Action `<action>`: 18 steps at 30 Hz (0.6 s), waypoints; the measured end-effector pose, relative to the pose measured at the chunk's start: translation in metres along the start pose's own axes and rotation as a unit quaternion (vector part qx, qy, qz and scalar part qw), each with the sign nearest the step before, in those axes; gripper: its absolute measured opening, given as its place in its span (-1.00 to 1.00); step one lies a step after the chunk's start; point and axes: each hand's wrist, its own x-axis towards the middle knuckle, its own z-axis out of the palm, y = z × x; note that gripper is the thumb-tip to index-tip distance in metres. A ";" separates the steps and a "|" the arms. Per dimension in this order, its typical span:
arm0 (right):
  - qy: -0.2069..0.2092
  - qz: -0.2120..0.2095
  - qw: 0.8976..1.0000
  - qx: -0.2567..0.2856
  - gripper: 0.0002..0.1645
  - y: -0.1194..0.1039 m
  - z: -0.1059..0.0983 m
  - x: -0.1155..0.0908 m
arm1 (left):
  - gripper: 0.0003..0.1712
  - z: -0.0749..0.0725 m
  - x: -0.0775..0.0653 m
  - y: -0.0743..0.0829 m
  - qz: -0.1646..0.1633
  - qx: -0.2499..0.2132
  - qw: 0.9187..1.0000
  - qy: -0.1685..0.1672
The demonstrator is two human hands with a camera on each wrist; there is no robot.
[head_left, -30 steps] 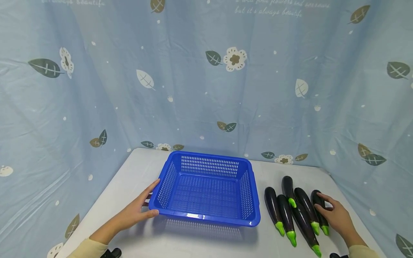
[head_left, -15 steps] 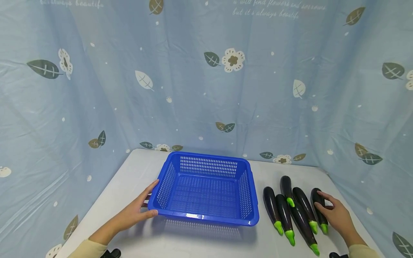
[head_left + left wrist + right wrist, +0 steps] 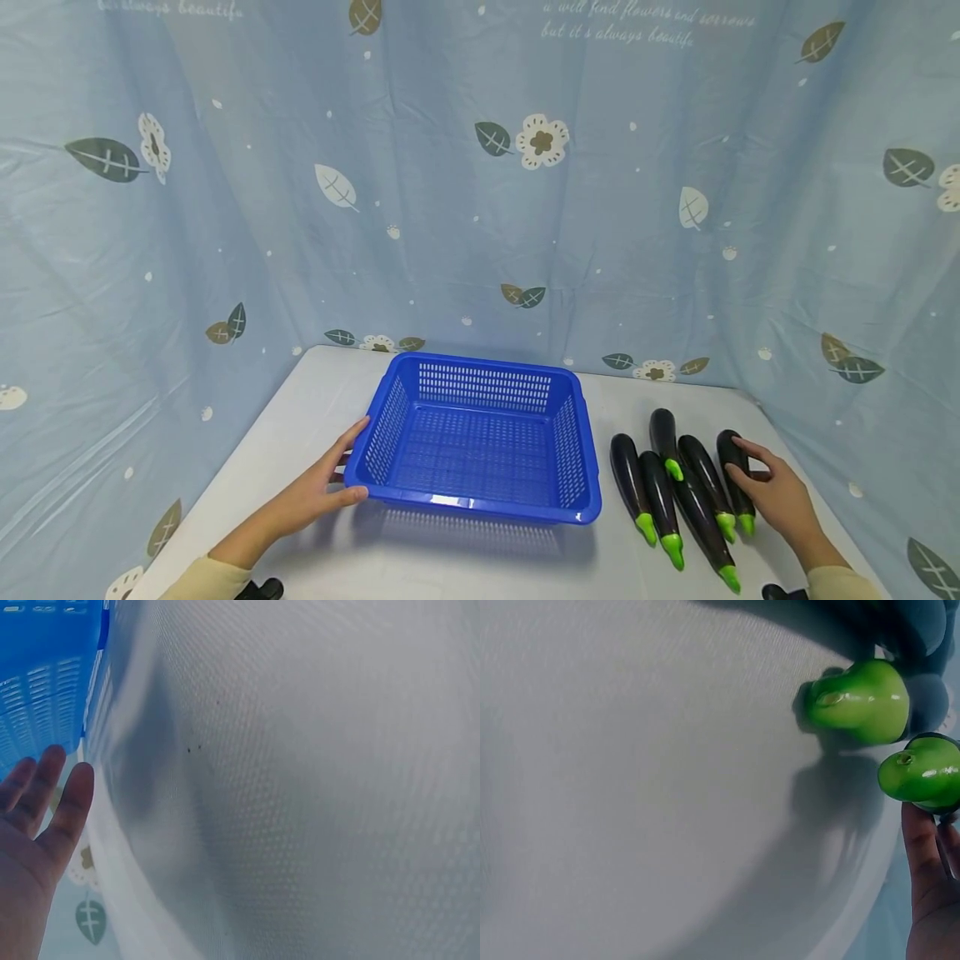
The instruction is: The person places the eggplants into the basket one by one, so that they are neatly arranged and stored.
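A blue plastic basket (image 3: pixel 480 442) with slotted sides stands on the white table. My left hand (image 3: pixel 303 498) rests against its left side, thumb near the front corner. In the left wrist view the fingers (image 3: pixel 69 806) look extended beside the slotted wall. At the right lie several dark eggplants (image 3: pixel 660 500) with green stem ends toward me. My right hand (image 3: pixel 783 500) pinches the rightmost eggplant (image 3: pixel 731 454) between thumb and fingers. In the right wrist view, that eggplant's green end (image 3: pixel 922 769) shows above the hand; most of its body is out of frame.
A blue patterned curtain (image 3: pixel 450 183) hangs behind and at both sides of the white table (image 3: pixel 420 567). One short eggplant (image 3: pixel 663 429) lies across the top of a neighbouring one. Dark wrist-worn devices (image 3: pixel 259 589) show at the bottom edge.
The rightmost eggplant, with my right hand on it, has shifted slightly away from me and to the left. My left hand and the basket have stayed in place.
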 end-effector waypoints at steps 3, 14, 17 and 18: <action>0.000 -0.002 1.000 0.004 -0.21 -0.006 -0.001 -0.001 | 0.09 0.000 0.000 0.000 -0.003 -0.004 1.000 -0.002; 0.010 -0.022 1.000 0.009 -0.25 -0.021 -0.001 -0.002 | 0.09 -0.002 0.000 0.000 0.002 -0.012 1.000 -0.013; 0.012 -0.028 0.999 0.015 -0.25 -0.024 0.001 -0.002 | 0.06 -0.003 0.000 0.000 0.001 -0.011 1.000 -0.015; 0.012 -0.030 0.999 0.017 -0.25 -0.025 0.002 -0.002 | 0.04 -0.003 0.000 -0.001 0.000 -0.011 1.000 -0.014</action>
